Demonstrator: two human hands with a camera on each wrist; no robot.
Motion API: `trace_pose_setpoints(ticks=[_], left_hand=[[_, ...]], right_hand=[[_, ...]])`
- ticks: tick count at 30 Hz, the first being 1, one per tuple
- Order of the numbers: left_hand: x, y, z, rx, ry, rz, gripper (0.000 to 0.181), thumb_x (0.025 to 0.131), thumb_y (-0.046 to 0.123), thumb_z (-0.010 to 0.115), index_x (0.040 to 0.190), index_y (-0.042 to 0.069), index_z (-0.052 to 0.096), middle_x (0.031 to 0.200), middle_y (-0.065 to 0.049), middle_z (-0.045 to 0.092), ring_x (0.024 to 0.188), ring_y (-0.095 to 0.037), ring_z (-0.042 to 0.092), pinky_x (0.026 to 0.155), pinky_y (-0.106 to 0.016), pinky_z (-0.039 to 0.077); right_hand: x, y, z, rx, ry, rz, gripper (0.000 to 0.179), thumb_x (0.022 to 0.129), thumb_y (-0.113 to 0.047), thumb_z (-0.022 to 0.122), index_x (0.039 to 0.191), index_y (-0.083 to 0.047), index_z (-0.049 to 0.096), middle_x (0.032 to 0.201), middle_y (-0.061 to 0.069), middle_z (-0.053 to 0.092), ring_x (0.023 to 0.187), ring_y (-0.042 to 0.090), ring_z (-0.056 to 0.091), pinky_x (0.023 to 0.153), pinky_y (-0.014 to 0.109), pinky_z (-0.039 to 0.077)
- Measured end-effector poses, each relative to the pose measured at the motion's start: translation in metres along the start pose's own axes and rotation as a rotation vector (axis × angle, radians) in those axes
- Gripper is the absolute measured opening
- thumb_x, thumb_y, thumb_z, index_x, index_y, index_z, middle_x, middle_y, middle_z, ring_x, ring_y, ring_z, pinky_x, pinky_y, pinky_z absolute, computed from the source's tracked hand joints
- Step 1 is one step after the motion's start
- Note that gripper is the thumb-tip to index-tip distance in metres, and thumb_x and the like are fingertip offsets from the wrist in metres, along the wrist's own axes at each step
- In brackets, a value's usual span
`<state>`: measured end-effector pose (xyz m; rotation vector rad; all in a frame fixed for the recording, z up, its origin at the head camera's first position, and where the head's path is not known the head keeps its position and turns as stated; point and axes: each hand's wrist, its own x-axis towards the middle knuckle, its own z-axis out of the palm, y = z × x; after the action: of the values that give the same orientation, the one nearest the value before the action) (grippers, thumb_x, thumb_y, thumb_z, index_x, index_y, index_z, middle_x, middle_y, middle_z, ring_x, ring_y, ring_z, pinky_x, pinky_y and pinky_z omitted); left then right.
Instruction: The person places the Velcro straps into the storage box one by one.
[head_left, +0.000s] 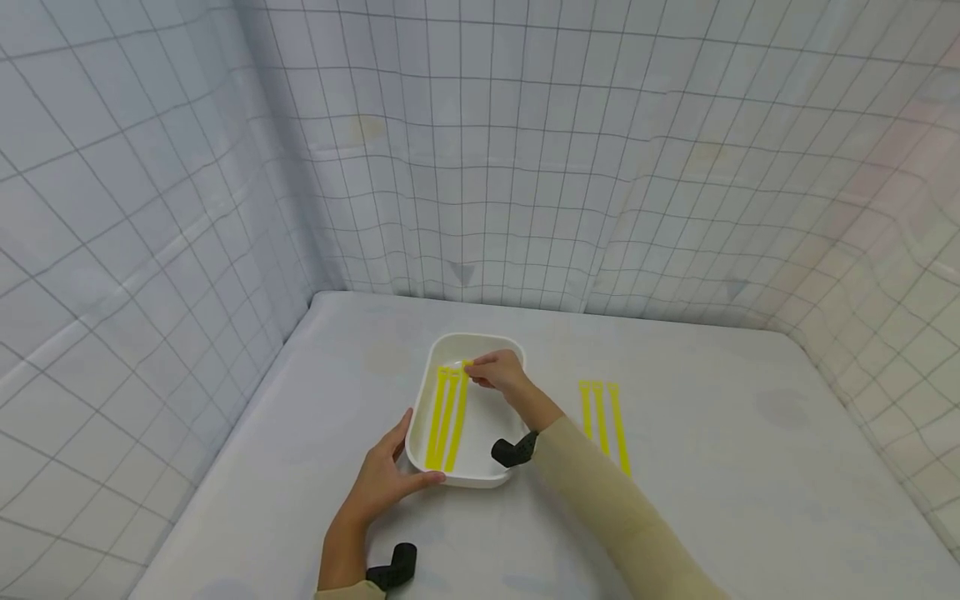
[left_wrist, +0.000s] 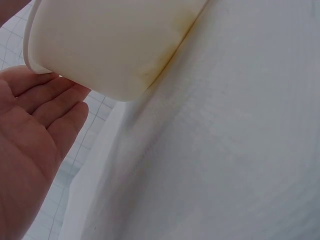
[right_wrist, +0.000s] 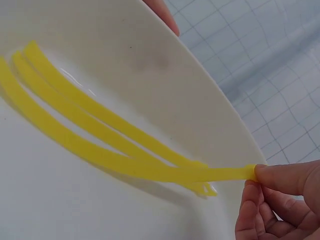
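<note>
A white tray (head_left: 491,437) with rounded corners stands on the table. My left hand (head_left: 381,479) spans its near left corner, thumb at the front rim and fingers along the left side. In the left wrist view, the straight fingers (left_wrist: 65,102) touch the outer wall. My right hand (head_left: 501,372) reaches over the tray and pinches the end of a flat, flexible yellow strip (right_wrist: 220,174) between thumb and fingertips. That end is raised, while the strip's other part curves down beside two more yellow strips (right_wrist: 95,120) in the tray; their heads look slotted.
Three similar yellow strips (head_left: 618,425) lie side by side on the table right of the tray, partly hidden by the right forearm. White table cloth (head_left: 750,467) surrounds the tray. Grid-patterned curtains (head_left: 480,167) hang behind and at both sides.
</note>
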<state>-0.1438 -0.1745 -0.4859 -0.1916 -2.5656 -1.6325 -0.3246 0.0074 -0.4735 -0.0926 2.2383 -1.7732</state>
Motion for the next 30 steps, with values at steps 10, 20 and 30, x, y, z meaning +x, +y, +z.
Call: trace_pose_setpoints(ticks=[10,20,30], left_hand=[[-0.001,-0.001,0.001,0.003,0.014,0.016,0.109,0.059,0.033,0.086,0.143,0.0,0.026,0.145,-0.011,0.03,0.132,-0.025,0.029,0.103,-0.036,0.029],[-0.001,0.001,0.0,0.012,0.009,0.002,0.109,0.06,0.035,0.086,0.144,0.001,0.025,0.146,-0.01,0.029,0.132,-0.024,0.029,0.104,-0.036,0.029],[-0.001,0.0,0.0,0.009,0.009,0.005,0.109,0.06,0.033,0.086,0.144,0.0,0.025,0.146,-0.01,0.029,0.132,-0.024,0.028,0.104,-0.036,0.029]], right_hand=[[0.017,0.013,0.009,-0.054,0.041,0.105,0.023,0.074,-0.011,0.077,0.088,0.006,0.068,0.077,0.012,0.067,0.063,0.017,0.062,0.061,0.027,0.055],[-0.006,-0.011,0.01,-0.032,0.051,0.134,0.016,0.076,-0.004,0.073,0.086,0.008,0.067,0.066,0.002,0.06,0.054,0.009,0.053,0.054,0.018,0.05],[0.022,0.011,0.011,-0.084,0.082,0.136,0.018,0.071,-0.008,0.079,0.081,0.003,0.069,0.073,0.011,0.066,0.058,0.018,0.06,0.056,0.027,0.053]])
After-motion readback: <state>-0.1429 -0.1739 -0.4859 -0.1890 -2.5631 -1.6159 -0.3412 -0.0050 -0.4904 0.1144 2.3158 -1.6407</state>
